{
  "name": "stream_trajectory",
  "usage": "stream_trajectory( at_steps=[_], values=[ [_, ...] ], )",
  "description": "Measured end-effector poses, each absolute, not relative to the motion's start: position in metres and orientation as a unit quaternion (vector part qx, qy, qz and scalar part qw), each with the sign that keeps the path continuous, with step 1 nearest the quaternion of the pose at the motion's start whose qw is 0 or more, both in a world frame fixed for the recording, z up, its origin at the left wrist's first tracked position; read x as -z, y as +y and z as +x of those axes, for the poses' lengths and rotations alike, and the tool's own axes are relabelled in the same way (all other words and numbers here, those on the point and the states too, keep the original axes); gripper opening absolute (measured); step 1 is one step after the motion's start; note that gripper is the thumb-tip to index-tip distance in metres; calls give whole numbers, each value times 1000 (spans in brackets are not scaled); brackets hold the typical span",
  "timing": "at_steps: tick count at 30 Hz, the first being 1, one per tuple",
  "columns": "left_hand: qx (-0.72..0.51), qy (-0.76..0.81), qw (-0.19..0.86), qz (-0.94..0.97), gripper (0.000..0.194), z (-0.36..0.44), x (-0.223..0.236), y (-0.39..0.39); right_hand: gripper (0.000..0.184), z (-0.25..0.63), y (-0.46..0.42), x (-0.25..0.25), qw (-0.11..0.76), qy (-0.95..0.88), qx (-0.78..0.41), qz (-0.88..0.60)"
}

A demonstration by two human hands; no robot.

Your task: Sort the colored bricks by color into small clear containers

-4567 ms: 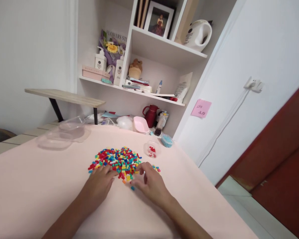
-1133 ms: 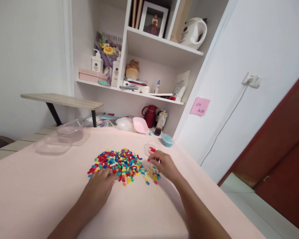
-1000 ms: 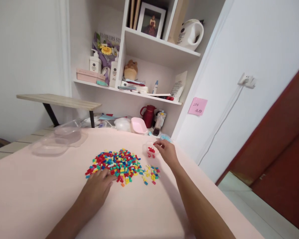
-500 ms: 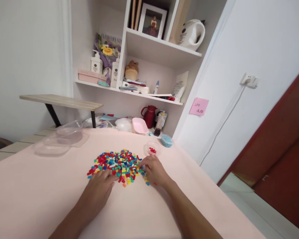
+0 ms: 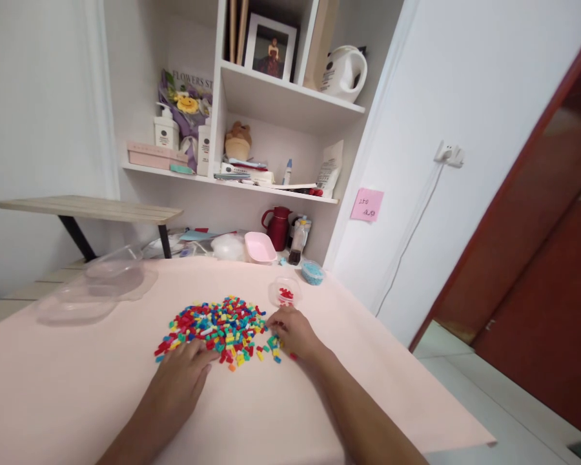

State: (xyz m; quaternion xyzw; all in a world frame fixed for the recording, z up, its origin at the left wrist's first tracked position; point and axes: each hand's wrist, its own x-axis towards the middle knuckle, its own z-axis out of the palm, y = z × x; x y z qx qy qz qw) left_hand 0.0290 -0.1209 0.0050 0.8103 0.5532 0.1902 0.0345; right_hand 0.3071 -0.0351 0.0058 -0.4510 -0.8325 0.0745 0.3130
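A heap of small toy bricks (image 5: 215,323) in red, yellow, blue, green and white lies spread on the pink-covered table. My left hand (image 5: 186,371) rests palm down at the heap's near left edge, its fingers stretched out and touching bricks. At the right edge is my right hand (image 5: 295,332), fingers bent over a smaller group of loose bricks (image 5: 274,345) and partly covering it. Thumb and fingers look apart, with no brick visible between them. Just behind the right hand stands a small clear tub (image 5: 296,292) with several red bricks inside.
A round tub of blue pieces (image 5: 312,273) stands farther back. Clear plastic containers (image 5: 82,303) lie at the left. Along the back are a pink tray (image 5: 260,247), a dark red jug (image 5: 277,227) and a bottle (image 5: 297,242). A wooden riser (image 5: 91,208) stands back left.
My right hand went from the heap to the red-brick tub, then back to the heap's right edge. The smaller group of bricks has shifted. My left hand has stayed by the heap.
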Motion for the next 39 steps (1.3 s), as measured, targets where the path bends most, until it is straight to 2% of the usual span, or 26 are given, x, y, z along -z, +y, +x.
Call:
stream_trajectory(
  at_steps=[5,12,22,30,35,39],
  values=[
    [-197,550,32,811,37,28,-3,-120,28,303,-36,-3,300,-849,-56,-432],
    [-210,548,34,809,35,28,-3,-122,14,304,-36,-7,281,-841,-37,-461],
    [-211,542,30,813,37,28,-5,-123,17,303,-36,-7,295,-854,-45,-426],
    [-211,546,38,810,36,29,-5,-123,16,298,-36,-6,268,-863,-17,-428],
    [-201,546,43,812,38,29,-7,-124,14,304,-33,-11,337,-834,-65,-432],
    [-203,548,43,810,38,28,-7,-125,17,320,-18,-14,499,-707,-65,-497]
  ],
)
